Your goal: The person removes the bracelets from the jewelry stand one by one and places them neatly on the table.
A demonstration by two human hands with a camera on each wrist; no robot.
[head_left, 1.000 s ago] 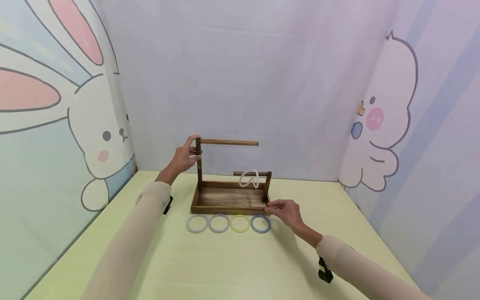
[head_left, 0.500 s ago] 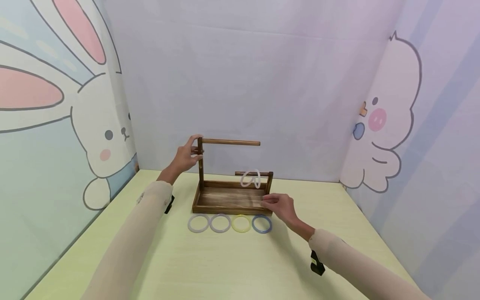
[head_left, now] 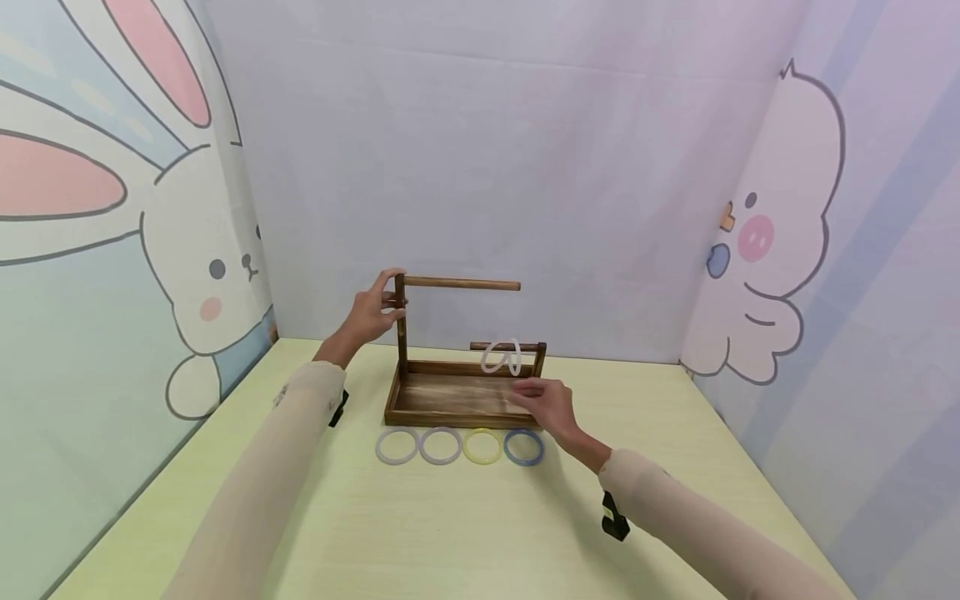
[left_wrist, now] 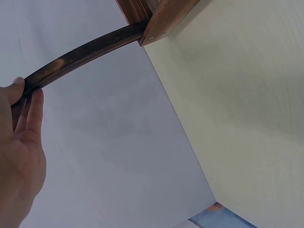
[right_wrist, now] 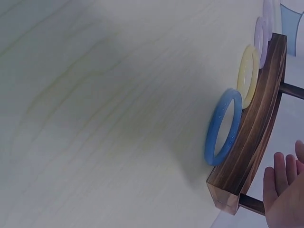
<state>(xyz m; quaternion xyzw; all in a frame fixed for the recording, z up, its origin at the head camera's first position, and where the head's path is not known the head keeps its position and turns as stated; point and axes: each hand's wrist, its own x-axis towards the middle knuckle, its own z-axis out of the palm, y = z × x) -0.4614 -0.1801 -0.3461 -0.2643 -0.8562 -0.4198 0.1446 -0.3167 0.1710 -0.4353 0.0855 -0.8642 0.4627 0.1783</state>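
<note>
My left hand [head_left: 367, 317] grips the top of the tall post [head_left: 401, 342] of a brown wooden rack, thumb on one side and fingers on the other. My right hand [head_left: 553, 410] hovers over the right end of the rack's tray [head_left: 457, 418], with fairly straight fingers and nothing visible in them. The short post is partly hidden behind it. Two white rings [head_left: 516, 358] hang from the lower bar [head_left: 480, 346]; the upper bar [head_left: 465, 284] carries nothing. In the right wrist view, the right fingers [right_wrist: 280, 173] show beside the rack.
Along the tray's front lie a blue ring [right_wrist: 213, 130], a yellow ring [right_wrist: 241, 76] and two pale purple rings [head_left: 441, 462] in a row. The pale yellow table [head_left: 450, 533] meets a grey back wall [head_left: 600, 208]. Cartoon-printed walls stand at both sides.
My right hand has moved left and slightly up, from the tray's front right corner to over the tray. The left hand keeps its grip on the tall post.
</note>
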